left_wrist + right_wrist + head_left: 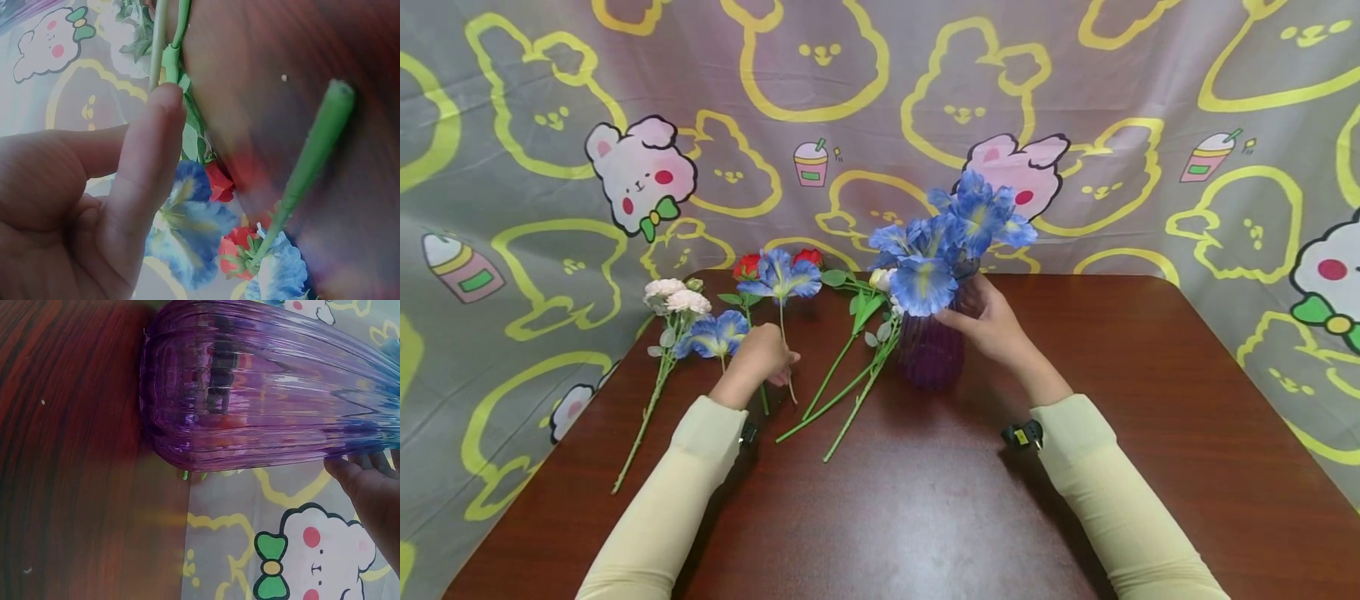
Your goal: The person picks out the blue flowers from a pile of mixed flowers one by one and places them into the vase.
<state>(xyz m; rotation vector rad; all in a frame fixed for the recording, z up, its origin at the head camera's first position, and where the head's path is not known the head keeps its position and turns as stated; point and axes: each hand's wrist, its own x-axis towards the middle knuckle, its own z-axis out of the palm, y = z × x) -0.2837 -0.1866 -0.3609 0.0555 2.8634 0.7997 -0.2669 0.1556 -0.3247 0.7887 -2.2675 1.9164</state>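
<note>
My left hand (760, 358) pinches the thin stem of a blue iris (781, 279), whose bloom stands above the fingers. In the left wrist view, the thumb and fingers of this left hand (106, 200) lie close together, with the iris bloom (190, 234) beyond them. A ribbed, see-through purple vase (932, 354) stands upright on the table, with several blue irises (951, 242) at its top. Round the vase's upper part, my right hand (996, 325) curls its fingers. The right wrist view shows the vase's body (250, 387) sideways, fingers at its narrower part.
Another blue iris (718, 332) and pale pink flowers (679, 298) lie at the table's left. Red roses (747, 267) are behind my left hand. Green stems (850, 387) with white blooms lie left of the vase on the brown table (910, 517). A patterned curtain (865, 92) hangs behind.
</note>
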